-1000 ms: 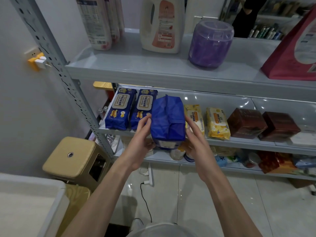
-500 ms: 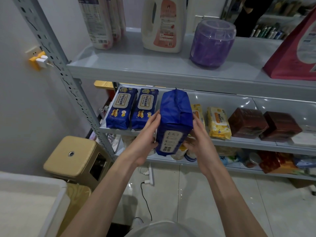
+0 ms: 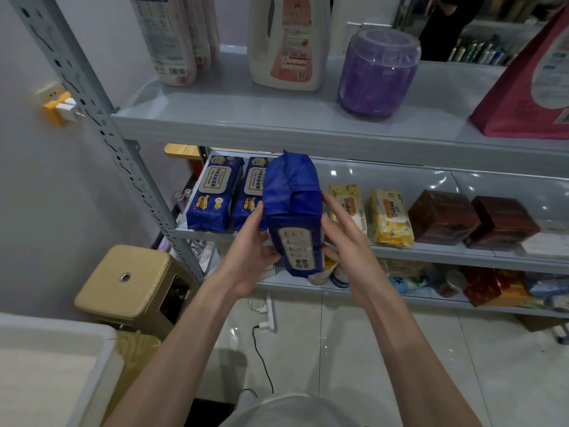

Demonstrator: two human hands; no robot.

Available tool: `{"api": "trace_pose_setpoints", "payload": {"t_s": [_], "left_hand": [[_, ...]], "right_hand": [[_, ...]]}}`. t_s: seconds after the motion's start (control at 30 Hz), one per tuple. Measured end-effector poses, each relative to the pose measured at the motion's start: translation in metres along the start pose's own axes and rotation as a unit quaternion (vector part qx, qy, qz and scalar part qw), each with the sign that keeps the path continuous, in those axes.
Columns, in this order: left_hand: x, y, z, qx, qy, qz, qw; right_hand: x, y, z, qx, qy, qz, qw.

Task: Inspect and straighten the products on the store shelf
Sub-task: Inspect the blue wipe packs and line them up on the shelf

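Between both palms: blue pack (image 3: pixel 292 211), tilted, back label facing up, held off shelf (image 3: pixel 431 252). Left hand (image 3: pixel 251 257) and right hand (image 3: pixel 348 248) clamp its sides. Tip imo: check seams, flip front up, slot beside twin packs (image 3: pixel 234 192) left of hands, edges flush.

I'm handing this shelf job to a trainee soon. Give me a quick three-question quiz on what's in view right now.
1. True or false: the blue pack is lying flat on the middle shelf.
2. How many blue packs lie on that shelf left of the held one? A) one B) two C) four
3. Fill in: on the top shelf, the purple jar stands right of the white ____.

Key: 1 false, since the left hand and right hand hold it up; 2 B; 3 jug.
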State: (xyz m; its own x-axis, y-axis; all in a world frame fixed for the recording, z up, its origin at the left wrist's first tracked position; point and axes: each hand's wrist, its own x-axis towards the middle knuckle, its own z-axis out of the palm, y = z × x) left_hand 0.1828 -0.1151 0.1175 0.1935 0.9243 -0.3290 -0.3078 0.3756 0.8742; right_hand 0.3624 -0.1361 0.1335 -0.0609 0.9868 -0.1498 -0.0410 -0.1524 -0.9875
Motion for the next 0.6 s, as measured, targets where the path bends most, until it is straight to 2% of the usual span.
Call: {"api": "trace_pose_setpoints", "payload": {"t_s": [0.13,0.33,0.43,0.5,0.6], "left_hand": [[0.002,-0.001,-0.006,0.0,0.004,0.009,1.0],[-0.001,0.008,-0.005,0.124,-0.025,0.026,0.992],[-0.003,0.012,-0.003,0.16,-0.049,0.03,0.985],[-0.003,0.01,0.001,0.122,-0.001,0.037,0.992],[-0.006,0.008,0.006,0.081,0.081,-0.042,0.993]], "right_hand": [[0.0,-0.002,0.003,0.04,0.004,0.034,0.999],[-0.005,0.01,0.002,0.188,0.018,0.151,0.97],[-0.008,0.023,0.005,0.203,0.037,0.155,0.966],[-0.008,0.027,0.008,0.223,0.052,0.135,0.964],[-0.009,0.027,0.009,0.268,0.069,0.105,0.955]]}}
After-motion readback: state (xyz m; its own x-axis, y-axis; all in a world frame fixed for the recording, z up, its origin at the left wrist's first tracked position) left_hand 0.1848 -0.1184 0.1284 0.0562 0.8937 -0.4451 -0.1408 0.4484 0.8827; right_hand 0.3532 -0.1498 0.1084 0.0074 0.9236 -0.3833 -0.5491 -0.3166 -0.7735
